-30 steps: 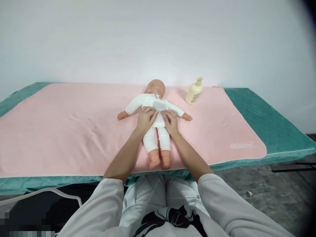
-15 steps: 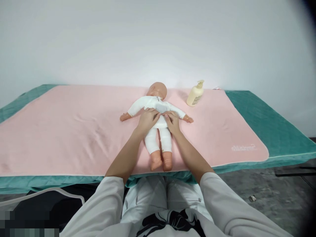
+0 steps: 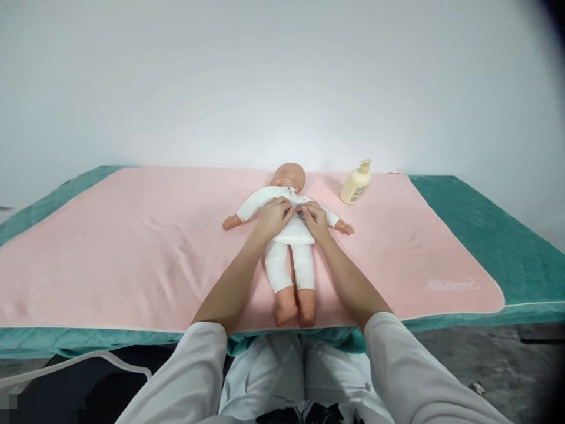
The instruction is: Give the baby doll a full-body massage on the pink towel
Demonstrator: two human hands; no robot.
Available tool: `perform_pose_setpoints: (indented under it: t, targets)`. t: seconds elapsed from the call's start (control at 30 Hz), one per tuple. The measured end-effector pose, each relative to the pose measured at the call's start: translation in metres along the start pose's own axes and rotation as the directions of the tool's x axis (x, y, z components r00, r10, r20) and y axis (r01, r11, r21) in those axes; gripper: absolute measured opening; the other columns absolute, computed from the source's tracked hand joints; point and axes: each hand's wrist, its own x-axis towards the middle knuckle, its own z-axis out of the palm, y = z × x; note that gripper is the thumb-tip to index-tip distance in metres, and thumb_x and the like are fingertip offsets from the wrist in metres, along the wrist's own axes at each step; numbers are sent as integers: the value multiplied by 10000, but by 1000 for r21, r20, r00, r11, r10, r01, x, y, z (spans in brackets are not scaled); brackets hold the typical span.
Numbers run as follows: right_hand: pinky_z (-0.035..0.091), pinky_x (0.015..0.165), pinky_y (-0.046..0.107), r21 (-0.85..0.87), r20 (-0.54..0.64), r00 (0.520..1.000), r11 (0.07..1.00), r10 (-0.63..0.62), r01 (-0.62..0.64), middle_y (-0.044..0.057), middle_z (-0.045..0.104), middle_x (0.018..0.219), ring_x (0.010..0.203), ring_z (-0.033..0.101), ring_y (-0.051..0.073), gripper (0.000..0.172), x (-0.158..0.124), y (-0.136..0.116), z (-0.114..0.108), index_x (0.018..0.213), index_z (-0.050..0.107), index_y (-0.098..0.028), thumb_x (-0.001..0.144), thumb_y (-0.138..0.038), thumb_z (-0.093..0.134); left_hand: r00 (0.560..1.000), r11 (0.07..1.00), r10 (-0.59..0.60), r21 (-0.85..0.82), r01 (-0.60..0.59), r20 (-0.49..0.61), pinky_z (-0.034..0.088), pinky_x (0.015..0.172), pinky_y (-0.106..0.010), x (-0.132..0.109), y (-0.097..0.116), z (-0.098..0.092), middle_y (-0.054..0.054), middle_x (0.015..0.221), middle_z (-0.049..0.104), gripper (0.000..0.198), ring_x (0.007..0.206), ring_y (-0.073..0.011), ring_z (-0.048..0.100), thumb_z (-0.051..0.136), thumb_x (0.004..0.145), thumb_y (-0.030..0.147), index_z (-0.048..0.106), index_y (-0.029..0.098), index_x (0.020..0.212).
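A baby doll [image 3: 293, 232] with a white cloth body and tan plastic head, hands and feet lies stretched out on a pink mat [image 3: 145, 253], its head toward the wall. My left hand [image 3: 274, 217] rests on the left of its torso, fingers bent and thumb close to the fingertips. On the other side, my right hand [image 3: 314, 218] is curled the same way. The two thumbs nearly meet at the middle of the torso, where both hands seem to pinch the white cloth. My fingers partly cover the torso.
A cream pump bottle [image 3: 355, 184] stands upright on the mat, to the right of the doll's head. Under the mat is a green padded cover [image 3: 481, 229]. A pale wall [image 3: 282, 76] rises behind the table. A pale curved tube or bar [image 3: 79, 358] shows at lower left.
Both hands have moved up the doll's torso toward its head, now covering the greyish patch seen before. The fingers look more curled. The whole view has shifted slightly.
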Motion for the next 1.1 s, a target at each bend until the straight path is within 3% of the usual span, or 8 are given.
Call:
perform_pose_setpoints:
  t: [0.2,0.43,0.67,0.83,0.93,1.1]
  targets:
    - [517,946,428,-26,2,999,999,40,-40,78,738,945,985,663,228,472,-7,2,-5,867,752,-235,983,-589,462,999,997,-35,-70,32,-30,494,854,-391,2,-11,9,-87,982,715,283,945,-251,650,481,984,302,712,182,873]
    - [522,930,423,-1,50,998,999,37,-37,73,731,944,969,661,224,432,-5,4,-4,872,765,-240,992,-541,479,994,952,24,-306,10,107,503,817,-348,14,-36,3,-27,968,731,147,891,-210,668,617,922,310,735,228,893]
    - [479,1066,458,37,42,998,998,53,-55,76,728,1059,1105,639,233,386,-9,1,-7,922,776,-261,977,-541,516,999,966,29,-256,-36,-32,509,917,-376,4,-29,7,-51,966,713,120,971,-217,649,639,928,261,739,213,880]
    - [451,1117,481,69,36,996,994,80,-82,92,714,1177,1193,618,246,393,-10,6,-7,1006,768,-265,957,-576,532,993,975,0,-220,-26,-117,493,1019,-430,-6,-28,9,-72,1083,714,107,1090,-242,629,662,923,276,747,218,896]
    - [440,1129,479,98,51,994,990,92,-96,88,720,1196,1211,615,247,394,-10,8,-7,1014,769,-266,953,-581,539,992,981,-2,-194,-23,-127,476,1066,-447,-9,-29,10,-72,1187,697,125,1170,-250,606,639,939,279,748,219,929]
    - [442,1120,458,123,77,991,985,111,-120,86,731,1185,1204,623,243,401,-10,9,-7,1013,773,-264,949,-587,542,993,987,16,-156,-35,-117,489,1044,-428,-10,-33,14,-74,1130,724,172,1132,-242,624,579,970,242,738,189,1011]
